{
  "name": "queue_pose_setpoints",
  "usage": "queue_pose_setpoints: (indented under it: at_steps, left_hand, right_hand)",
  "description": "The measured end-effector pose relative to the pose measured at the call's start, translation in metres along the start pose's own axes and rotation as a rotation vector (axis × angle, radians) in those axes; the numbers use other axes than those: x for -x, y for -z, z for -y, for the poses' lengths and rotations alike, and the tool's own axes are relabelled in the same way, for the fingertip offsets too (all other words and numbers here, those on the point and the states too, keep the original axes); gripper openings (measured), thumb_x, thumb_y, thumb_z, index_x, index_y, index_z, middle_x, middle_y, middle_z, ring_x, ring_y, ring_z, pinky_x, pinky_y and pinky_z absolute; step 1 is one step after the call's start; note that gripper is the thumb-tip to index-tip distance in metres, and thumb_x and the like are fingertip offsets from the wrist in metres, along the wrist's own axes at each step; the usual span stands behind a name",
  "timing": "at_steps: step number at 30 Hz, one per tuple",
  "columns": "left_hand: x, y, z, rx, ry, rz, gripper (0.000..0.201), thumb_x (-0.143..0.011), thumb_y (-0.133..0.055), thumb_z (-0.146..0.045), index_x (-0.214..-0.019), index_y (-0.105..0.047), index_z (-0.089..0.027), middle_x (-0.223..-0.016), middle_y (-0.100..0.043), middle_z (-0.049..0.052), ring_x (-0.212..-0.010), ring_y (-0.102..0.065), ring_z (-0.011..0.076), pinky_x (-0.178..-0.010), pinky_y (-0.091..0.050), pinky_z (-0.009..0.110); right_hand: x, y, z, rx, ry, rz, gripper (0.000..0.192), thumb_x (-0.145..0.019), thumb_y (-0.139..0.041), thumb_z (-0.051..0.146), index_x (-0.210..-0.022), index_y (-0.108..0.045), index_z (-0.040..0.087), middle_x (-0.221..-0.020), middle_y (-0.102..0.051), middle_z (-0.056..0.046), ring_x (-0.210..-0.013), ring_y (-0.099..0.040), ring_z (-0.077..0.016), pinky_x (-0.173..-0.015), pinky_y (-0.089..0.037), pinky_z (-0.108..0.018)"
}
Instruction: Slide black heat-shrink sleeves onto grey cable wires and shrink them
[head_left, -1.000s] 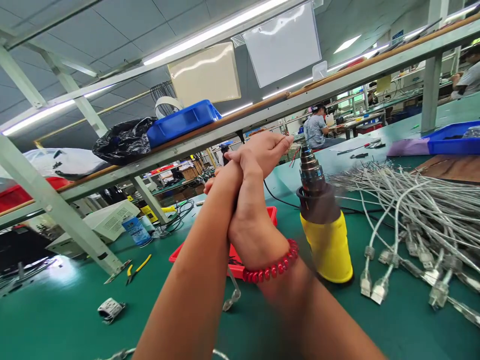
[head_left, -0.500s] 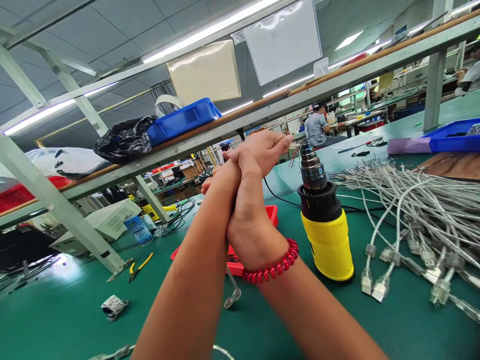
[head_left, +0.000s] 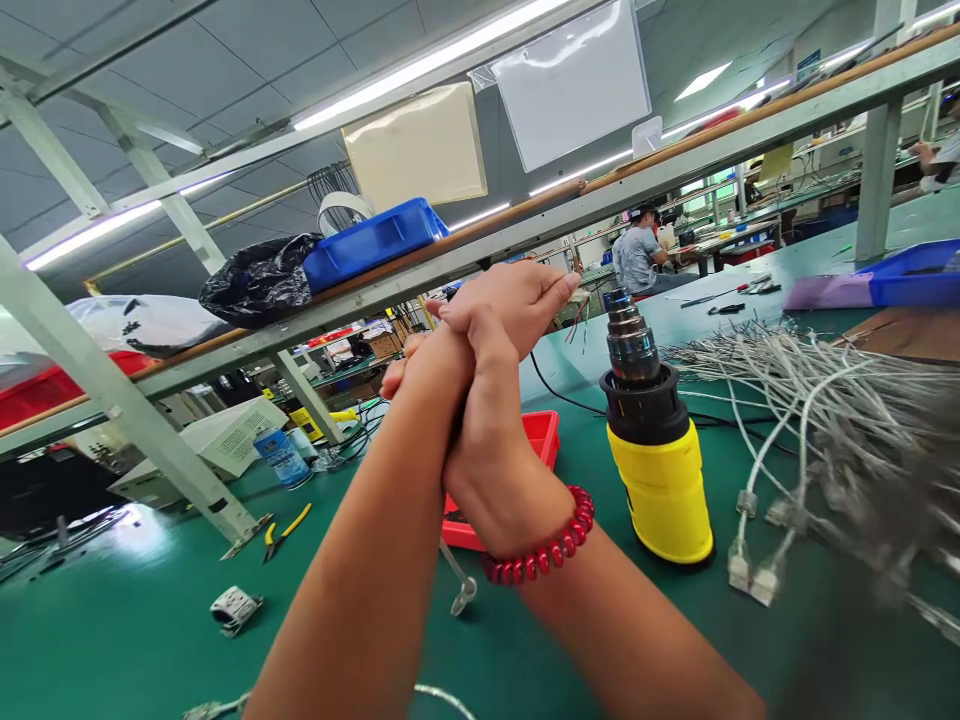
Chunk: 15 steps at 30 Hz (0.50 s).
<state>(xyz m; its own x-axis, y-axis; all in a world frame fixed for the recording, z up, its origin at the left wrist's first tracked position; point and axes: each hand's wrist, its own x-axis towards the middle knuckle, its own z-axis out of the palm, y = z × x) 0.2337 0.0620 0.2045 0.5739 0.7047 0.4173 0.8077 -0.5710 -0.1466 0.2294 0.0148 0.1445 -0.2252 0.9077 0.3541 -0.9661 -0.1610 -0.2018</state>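
My left hand (head_left: pixel 517 295) is raised over the green bench, its fingers pinched on a thin grey cable. The cable's red wire ends (head_left: pixel 577 318) stick out just left of the metal nozzle (head_left: pixel 628 340) of an upright yellow heat gun (head_left: pixel 660 480). My right hand (head_left: pixel 487 450), with a red bead bracelet on its wrist, is wrapped around my left wrist. The cable drops from between my hands, and its connector (head_left: pixel 461 595) dangles just above the bench.
A red tray (head_left: pixel 541 435) lies behind my hands. A big pile of grey cables (head_left: pixel 825 400) fills the right. Yellow pliers (head_left: pixel 283 530) and a small white part (head_left: pixel 234 608) lie at left by a slanted frame leg (head_left: pixel 112 400). A person (head_left: pixel 637 260) sits far off.
My hands stay clasped and have drifted slightly left, away from the nozzle. The cable pile at the right is now blurred.
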Motion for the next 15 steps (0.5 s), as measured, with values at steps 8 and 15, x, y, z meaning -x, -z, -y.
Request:
queue_pose_setpoints:
  at_steps: [8, 15]
  left_hand:
    - [0.015, 0.01, -0.006, -0.221, 0.024, -0.069, 0.039, -0.091, -0.041, -0.042, -0.06, -0.048, -0.019, -0.059, -0.049, -0.001, -0.055, -0.035, 0.0127, -0.056, -0.022, 0.031]
    - [0.027, 0.015, -0.006, -0.307, 0.065, -0.109, 0.039, -0.091, -0.043, -0.045, -0.064, -0.055, -0.019, -0.058, -0.051, -0.001, -0.056, -0.035, 0.0121, -0.057, -0.021, 0.03]
  right_hand:
    - [0.009, -0.001, -0.003, -0.157, -0.005, 0.26, 0.021, -0.072, -0.052, 0.029, -0.093, -0.054, 0.027, -0.057, -0.05, 0.008, -0.047, -0.052, -0.0079, -0.048, -0.045, -0.017]
    - [0.014, -0.004, -0.006, -0.131, -0.06, 0.29, 0.019, -0.07, -0.05, 0.027, -0.088, -0.054, 0.026, -0.057, -0.048, 0.009, -0.045, -0.047, -0.0064, -0.046, -0.041, -0.014]
